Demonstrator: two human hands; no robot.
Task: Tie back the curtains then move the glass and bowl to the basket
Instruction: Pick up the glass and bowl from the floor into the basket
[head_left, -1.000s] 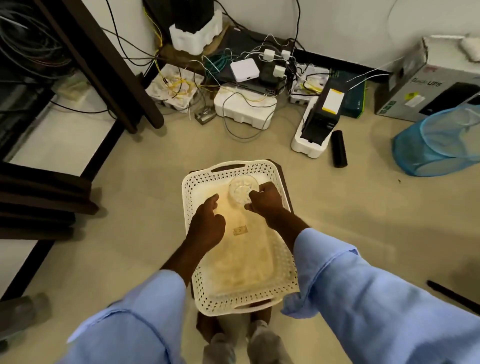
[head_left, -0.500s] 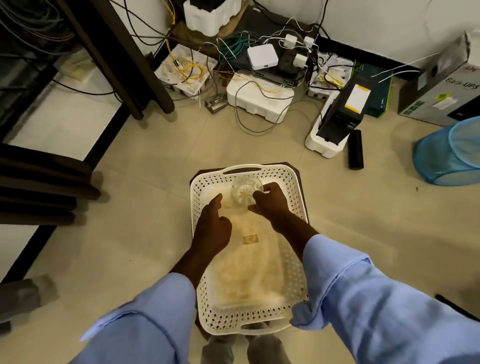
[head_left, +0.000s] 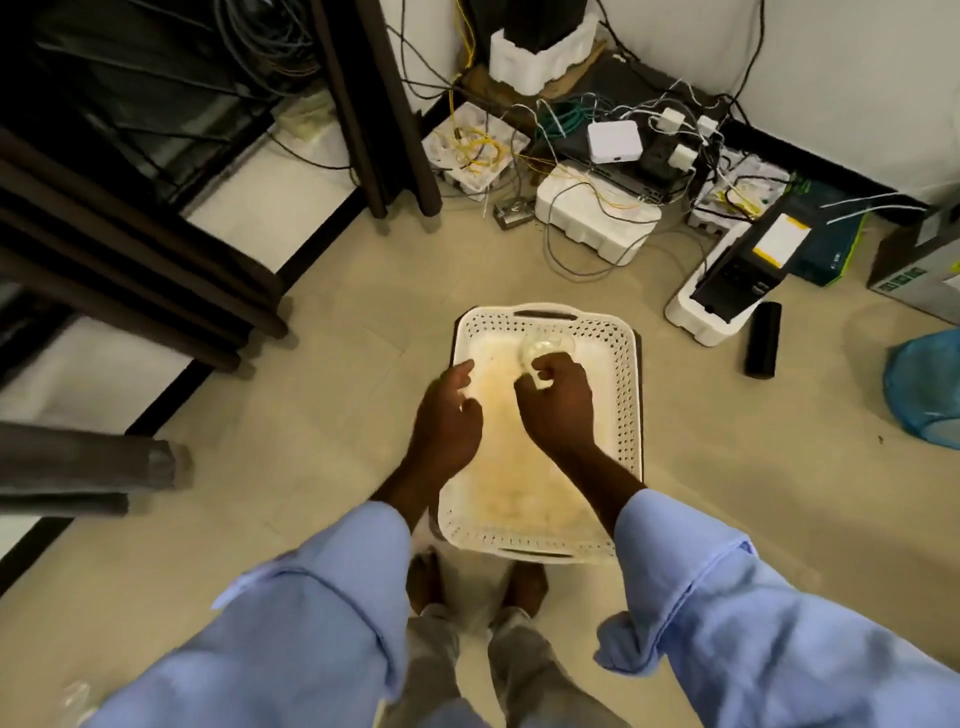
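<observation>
A white perforated basket stands on a dark stand on the floor in front of me. My right hand grips a clear glass at the basket's far end, low inside it. Over the basket's left side hovers my left hand, fingers loosely curled and holding nothing. The basket's floor is stained yellowish. I cannot make out a bowl. Dark brown curtain folds hang at the upper left and reach the floor.
Tangled cables, white foam blocks and network boxes crowd the floor by the far wall. A black cylinder lies to the right, with a blue mesh bin beyond it. Dark frames stand on the left. My feet are just below the basket.
My view has shifted, so the basket sits a little more to the right in the frame. My right hand keeps its hold on the glass. My left hand's fingers have spread slightly.
</observation>
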